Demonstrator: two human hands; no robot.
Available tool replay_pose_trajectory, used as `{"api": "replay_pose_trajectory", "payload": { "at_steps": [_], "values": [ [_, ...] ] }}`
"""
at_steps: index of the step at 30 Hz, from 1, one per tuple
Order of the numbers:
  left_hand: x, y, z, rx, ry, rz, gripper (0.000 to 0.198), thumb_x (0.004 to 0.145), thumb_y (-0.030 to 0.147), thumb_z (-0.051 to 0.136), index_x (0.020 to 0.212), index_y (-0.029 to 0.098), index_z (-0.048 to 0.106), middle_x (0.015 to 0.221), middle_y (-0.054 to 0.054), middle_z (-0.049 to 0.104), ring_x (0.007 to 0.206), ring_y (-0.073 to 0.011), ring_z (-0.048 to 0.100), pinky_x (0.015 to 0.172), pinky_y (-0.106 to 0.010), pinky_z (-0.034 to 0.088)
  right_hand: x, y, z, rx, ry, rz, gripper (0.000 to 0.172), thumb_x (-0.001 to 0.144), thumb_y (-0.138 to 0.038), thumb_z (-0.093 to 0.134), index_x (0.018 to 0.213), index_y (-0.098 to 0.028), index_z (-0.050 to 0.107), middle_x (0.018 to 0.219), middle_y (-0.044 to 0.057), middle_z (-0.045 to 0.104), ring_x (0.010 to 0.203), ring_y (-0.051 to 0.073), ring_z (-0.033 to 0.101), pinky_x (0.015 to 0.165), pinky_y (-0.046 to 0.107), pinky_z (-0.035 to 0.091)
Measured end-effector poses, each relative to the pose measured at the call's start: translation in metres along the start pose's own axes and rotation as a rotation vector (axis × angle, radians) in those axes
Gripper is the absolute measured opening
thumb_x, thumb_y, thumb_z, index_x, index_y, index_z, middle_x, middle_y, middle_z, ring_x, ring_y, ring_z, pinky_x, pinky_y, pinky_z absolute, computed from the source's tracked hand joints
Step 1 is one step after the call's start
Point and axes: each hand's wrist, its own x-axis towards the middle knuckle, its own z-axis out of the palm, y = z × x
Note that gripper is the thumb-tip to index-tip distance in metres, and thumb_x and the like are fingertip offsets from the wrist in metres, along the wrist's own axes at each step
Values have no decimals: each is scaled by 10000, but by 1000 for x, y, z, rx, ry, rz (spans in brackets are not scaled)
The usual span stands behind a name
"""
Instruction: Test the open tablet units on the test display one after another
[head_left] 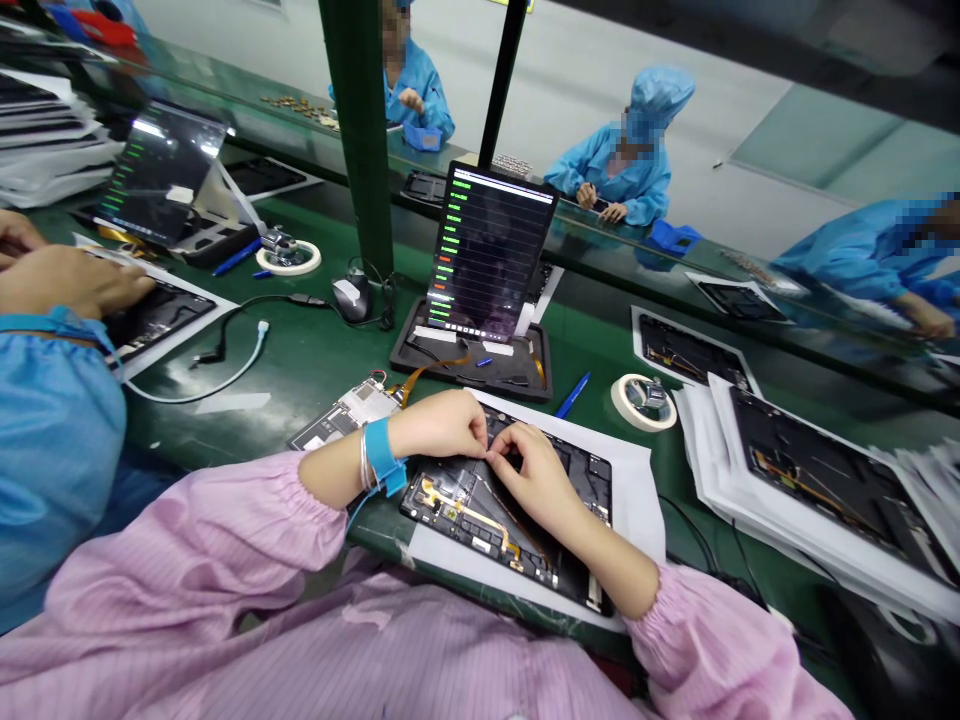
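Observation:
An opened tablet housing [465,505] with black inner parts and orange flex cables lies on white paper [630,480] at the bench's front edge. Over its middle, my left hand [450,422] and my right hand [531,470] meet with fingertips pinched close together. Whatever sits between the fingertips is too small to make out. A blue wrist strap [385,455] circles my left wrist. Just left of the housing rests a circuit board [352,408] with an orange ribbon cable running toward a black tray [405,352]. In that tray a lit screen [487,250] stands upright, showing rows of green text.
Right of me, more housings [832,470] are stacked with white sheets. A roll of tape [643,402] and a blue pen [574,394] lie behind the paper. A mouse [351,298] and a white cable [251,365] are to the left, beside a co-worker's hands [75,280].

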Motion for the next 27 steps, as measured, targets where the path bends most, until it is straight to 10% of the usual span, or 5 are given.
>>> {"api": "replay_pose_trajectory", "payload": {
  "at_steps": [9,16,22,27],
  "values": [
    [-5,9,-11,183,126,142,207,704,303,616,839,173,703,797,-35,707,734,-162,619,685,-237,453,-1,5,-1,72,46,33,71,840,-234,531,776,-203,535,778,10,564,765,180,510,716,304,384],
    [43,3,-45,467,932,30,519,807,180,432,1302,32,390,1399,-196,402,1358,-269,238,1081,-429,245,0,14,0,70,43,21,106,854,-267,508,772,-204,535,786,13,576,762,182,522,707,299,393],
    [62,-3,-49,515,912,-35,537,788,199,435,1293,21,389,1400,-186,404,1350,-288,242,1068,-422,261,-5,5,-4,137,68,28,143,868,-298,500,769,-199,531,765,8,579,729,168,531,676,279,406],
    [29,37,-27,456,877,-25,557,791,186,425,1320,29,352,1389,-182,414,1325,-284,287,1059,-425,298,0,1,-80,42,359,-45,185,887,-370,483,828,-207,551,790,9,599,743,163,551,685,266,417]
  ]
}}
